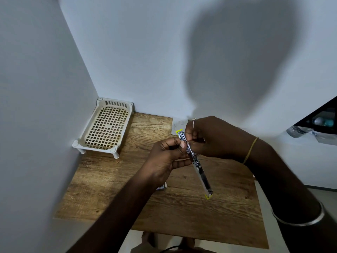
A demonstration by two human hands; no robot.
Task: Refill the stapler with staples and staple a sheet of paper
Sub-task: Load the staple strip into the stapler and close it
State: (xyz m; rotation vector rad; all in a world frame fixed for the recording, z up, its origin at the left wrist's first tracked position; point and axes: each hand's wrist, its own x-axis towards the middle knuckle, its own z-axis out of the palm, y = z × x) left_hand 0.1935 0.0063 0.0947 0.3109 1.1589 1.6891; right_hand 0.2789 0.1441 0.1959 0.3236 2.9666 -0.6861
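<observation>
A metal stapler [199,172] with yellow-green ends is swung fully open into one long bar, held above the wooden table [113,179]. My left hand [165,159] grips its upper part from the left. My right hand [211,137] pinches the upper end from the right, and whether staples sit between its fingers is hidden. A sheet of paper [177,126] lies at the table's far edge, partly behind my right hand. A small box [162,187], mostly hidden, shows under my left forearm.
A cream plastic mesh rack [104,128] on short legs stands in the back left corner against the walls. White walls close the table at the left and back. A dark shelf with objects [321,121] is at the right.
</observation>
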